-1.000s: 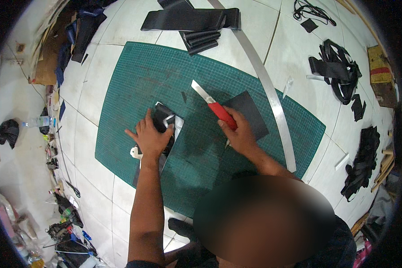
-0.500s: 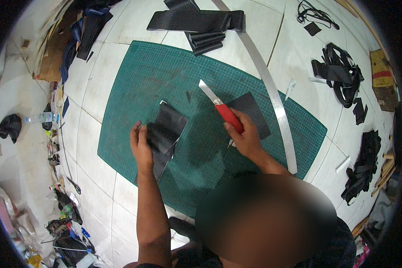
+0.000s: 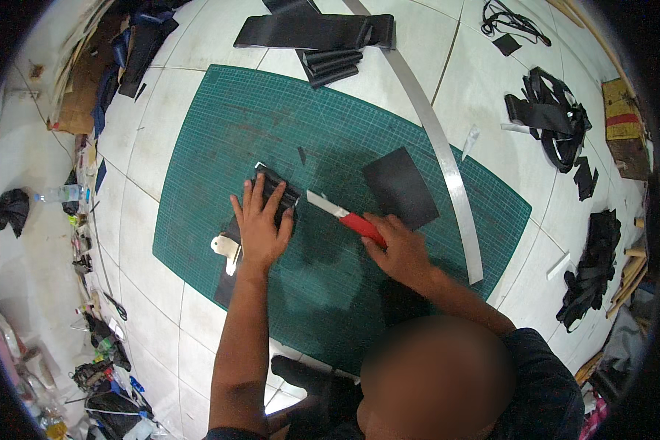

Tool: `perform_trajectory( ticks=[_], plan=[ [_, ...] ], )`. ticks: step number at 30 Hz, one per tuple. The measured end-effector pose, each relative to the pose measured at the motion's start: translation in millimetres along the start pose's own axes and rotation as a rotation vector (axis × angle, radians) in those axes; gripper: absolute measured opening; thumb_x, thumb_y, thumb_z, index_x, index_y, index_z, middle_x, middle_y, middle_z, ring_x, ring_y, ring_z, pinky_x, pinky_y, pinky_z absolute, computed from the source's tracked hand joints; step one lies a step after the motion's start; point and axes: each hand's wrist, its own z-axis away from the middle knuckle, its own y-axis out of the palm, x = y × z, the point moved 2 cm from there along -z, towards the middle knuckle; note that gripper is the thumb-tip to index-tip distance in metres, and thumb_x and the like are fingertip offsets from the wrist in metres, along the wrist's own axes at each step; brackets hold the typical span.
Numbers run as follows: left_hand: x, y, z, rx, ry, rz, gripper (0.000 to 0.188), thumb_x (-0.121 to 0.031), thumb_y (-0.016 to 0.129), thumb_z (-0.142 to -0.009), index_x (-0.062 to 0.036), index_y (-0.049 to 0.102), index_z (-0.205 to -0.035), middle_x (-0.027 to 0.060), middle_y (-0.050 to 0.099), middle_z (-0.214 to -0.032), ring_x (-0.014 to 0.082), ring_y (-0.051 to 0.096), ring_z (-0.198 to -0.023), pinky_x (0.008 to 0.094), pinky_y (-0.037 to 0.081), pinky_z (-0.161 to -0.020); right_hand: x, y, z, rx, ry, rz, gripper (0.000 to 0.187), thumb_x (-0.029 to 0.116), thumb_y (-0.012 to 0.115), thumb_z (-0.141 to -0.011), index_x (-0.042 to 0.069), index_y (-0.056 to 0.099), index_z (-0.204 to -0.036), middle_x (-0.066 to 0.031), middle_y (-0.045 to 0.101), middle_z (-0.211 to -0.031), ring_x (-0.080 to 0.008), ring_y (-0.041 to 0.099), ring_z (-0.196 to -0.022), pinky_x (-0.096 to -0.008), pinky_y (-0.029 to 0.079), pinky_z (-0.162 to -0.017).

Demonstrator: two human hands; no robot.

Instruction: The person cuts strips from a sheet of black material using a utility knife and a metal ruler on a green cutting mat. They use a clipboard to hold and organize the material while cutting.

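Observation:
My left hand (image 3: pixel 262 224) lies flat with its fingers spread, pressing on a black strip of material (image 3: pixel 280 188) on the green cutting mat (image 3: pixel 308 293). A silvery bulldog clip (image 3: pixel 227 249) sits beside that hand, over the strip's lower part. In my right hand (image 3: pixel 405 253) is a red-handled utility knife (image 3: pixel 362 227), its blade out and pointing toward the strip's right edge. Whether the blade touches the mat I cannot tell. Just beyond the right hand lies a black rectangular piece (image 3: pixel 402 187), flat on the mat.
A long steel ruler (image 3: pixel 451 169) lies across the mat's right side. Black strips (image 3: pixel 312 33) rest beyond the far edge. Bundled black straps (image 3: pixel 554 117) and a heap of black pieces (image 3: pixel 594 268) lie on the tiles at right; scissors (image 3: pixel 116 306) lie at left.
My left hand has moved from the strip's left side onto it, fingers now flat, and the clip has come into sight. The knife has moved down and left, nearer the strip.

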Motion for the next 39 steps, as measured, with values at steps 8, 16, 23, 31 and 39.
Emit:
perform_trajectory(
  ticks=[8, 16, 23, 31, 39],
  plan=[
    [5, -20, -2, 0.102, -0.092, -0.018, 0.03, -0.032, 0.065, -0.092, -0.0024, 0.066, -0.095, 0.0209, 0.065, -0.122, 0.0396, 0.048, -0.134, 0.0654, 0.011, -0.12, 0, 21, 4, 0.072, -0.064, 0.083, 0.047, 0.025, 0.067, -0.094, 0.006, 0.056, -0.136, -0.0122, 0.06, -0.1, -0.0253, 0.065, -0.078, -0.0384, 0.055, -0.066],
    [29, 20, 12, -0.024, -0.236, -0.075, 0.069, -0.048, 0.065, -0.093, -0.0024, 0.048, -0.143, 0.0241, 0.045, -0.147, 0.045, 0.037, -0.141, 0.0647, 0.016, -0.118, 16, 30, -27, 0.005, -0.099, 0.041, 0.048, 0.026, 0.065, -0.096, 0.007, 0.054, -0.138, -0.0111, 0.058, -0.102, -0.0265, 0.065, -0.085, -0.0407, 0.056, -0.069],
    [30, 45, 12, 0.014, -0.307, -0.12, 0.08, -0.054, 0.064, -0.092, -0.0049, 0.041, -0.151, 0.0219, 0.037, -0.157, 0.0443, 0.03, -0.147, 0.0636, 0.015, -0.119, 15, 44, -55, 0.005, -0.182, 0.134, 0.046, 0.026, 0.064, -0.096, 0.007, 0.055, -0.137, -0.0113, 0.058, -0.1, -0.0271, 0.065, -0.086, -0.0415, 0.056, -0.071],
    [34, 53, 21, -0.053, -0.3, -0.093, 0.085, -0.056, 0.068, -0.088, -0.0069, 0.041, -0.151, 0.0201, 0.037, -0.156, 0.0422, 0.03, -0.147, 0.0624, 0.013, -0.119, 17, 35, -58, 0.029, -0.118, 0.181, 0.044, 0.027, 0.065, -0.096, 0.009, 0.058, -0.136, -0.01, 0.058, -0.099, -0.0261, 0.065, -0.084, -0.0402, 0.055, -0.07],
    [33, 57, 20, -0.069, -0.285, -0.094, 0.086, -0.056, 0.071, -0.086, -0.0087, 0.041, -0.152, 0.0192, 0.037, -0.157, 0.0411, 0.03, -0.147, 0.0622, 0.014, -0.119, 25, 57, -107, -0.025, -0.197, 0.117, 0.043, 0.029, 0.062, -0.098, 0.008, 0.057, -0.135, -0.012, 0.058, -0.102, -0.0304, 0.065, -0.085, -0.0439, 0.055, -0.069]
  ],
)
